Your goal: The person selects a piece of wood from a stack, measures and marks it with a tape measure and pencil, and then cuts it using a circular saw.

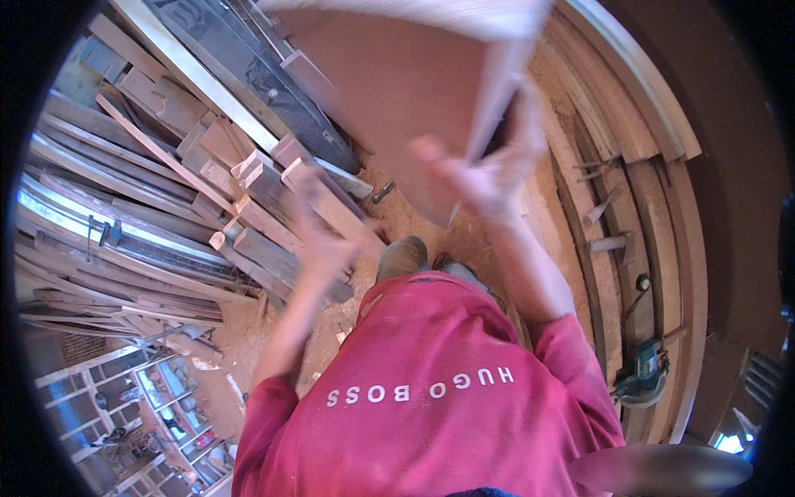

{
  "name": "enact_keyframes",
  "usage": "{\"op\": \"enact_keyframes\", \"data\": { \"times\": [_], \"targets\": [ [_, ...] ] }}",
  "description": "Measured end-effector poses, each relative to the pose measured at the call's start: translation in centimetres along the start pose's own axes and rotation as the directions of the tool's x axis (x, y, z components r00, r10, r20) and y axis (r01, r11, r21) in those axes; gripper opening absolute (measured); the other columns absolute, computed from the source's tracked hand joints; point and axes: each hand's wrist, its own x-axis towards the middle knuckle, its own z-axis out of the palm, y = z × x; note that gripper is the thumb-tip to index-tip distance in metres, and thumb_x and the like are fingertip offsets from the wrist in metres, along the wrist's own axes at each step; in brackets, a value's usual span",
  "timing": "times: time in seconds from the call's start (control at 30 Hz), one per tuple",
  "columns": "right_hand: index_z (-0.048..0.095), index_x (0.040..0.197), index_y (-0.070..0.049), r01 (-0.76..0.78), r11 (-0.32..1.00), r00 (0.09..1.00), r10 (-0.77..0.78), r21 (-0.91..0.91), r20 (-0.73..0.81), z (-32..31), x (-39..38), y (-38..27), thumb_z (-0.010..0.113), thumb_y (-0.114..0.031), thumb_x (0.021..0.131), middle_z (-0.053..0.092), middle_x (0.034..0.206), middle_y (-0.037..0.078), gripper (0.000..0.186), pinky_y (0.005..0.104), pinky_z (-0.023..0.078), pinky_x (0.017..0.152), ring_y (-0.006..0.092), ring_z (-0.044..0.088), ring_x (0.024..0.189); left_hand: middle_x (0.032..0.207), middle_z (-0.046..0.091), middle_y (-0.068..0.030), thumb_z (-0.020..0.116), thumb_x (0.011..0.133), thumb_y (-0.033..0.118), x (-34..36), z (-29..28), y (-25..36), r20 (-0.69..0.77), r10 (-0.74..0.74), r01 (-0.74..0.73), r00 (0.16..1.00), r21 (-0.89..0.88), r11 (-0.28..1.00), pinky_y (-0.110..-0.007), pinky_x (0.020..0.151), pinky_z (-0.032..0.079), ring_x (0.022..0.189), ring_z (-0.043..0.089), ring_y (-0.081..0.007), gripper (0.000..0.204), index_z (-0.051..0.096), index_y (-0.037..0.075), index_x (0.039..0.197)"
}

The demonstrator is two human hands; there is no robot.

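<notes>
A broad brown wooden panel [397, 99] with a pale edge fills the upper middle, tilted up off the floor, its lower corner pointing toward me. My right hand [493, 170] grips its right edge near that corner. The thumb lies across the face, and the other fingers wrap behind the edge, partly hidden. Left of the panel, my left hand [323, 244] is apart from it, smeared by motion. Its fingers and thumb look spread, with nothing between them. Behind this hand lie the ends of several wooden beams [331, 199].
Stacked timber [124, 190] crowds the left, with a clamp [108, 232] on it. Along the right, long planks [658, 207] carry a hammer-like tool [609, 243] and a teal power tool [646, 369]. Sawdust covers the floor [240, 331]. A shelf rack [91, 389] stands lower left.
</notes>
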Motion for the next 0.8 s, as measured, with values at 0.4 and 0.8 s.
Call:
{"op": "enact_keyframes", "data": {
  "times": [0.4,0.8],
  "targets": [
    [0.046,0.146,-0.004,0.038,0.987,0.654,0.092,0.154,-0.751,-14.1,3.4,-1.2,0.066,-0.048,0.096,0.057,0.138,0.012,0.070,0.0451,0.048,0.107,0.0263,0.057,0.127,0.140,0.048,-0.0241,0.096,0.054,0.047,8.8,24.8,3.3,0.127,0.548,-0.516,0.827,-0.215,0.829,-0.055,0.105,0.038,0.128,0.048,-0.0417,0.133,0.028,-0.004,0.156],
    [0.047,0.147,-0.009,-0.326,0.902,-0.138,0.252,0.284,-0.958,-17.6,-12.8,8.8,0.070,-0.055,0.084,0.055,0.143,0.013,0.081,0.0522,0.045,0.109,0.0317,0.054,0.132,0.139,0.052,-0.0174,0.094,0.054,0.047,23.6,36.1,-1.4,0.707,0.706,-0.703,-0.045,-0.525,0.481,-0.056,0.104,0.038,0.130,0.049,-0.0351,0.126,0.033,0.018,0.161]
  ]
}}
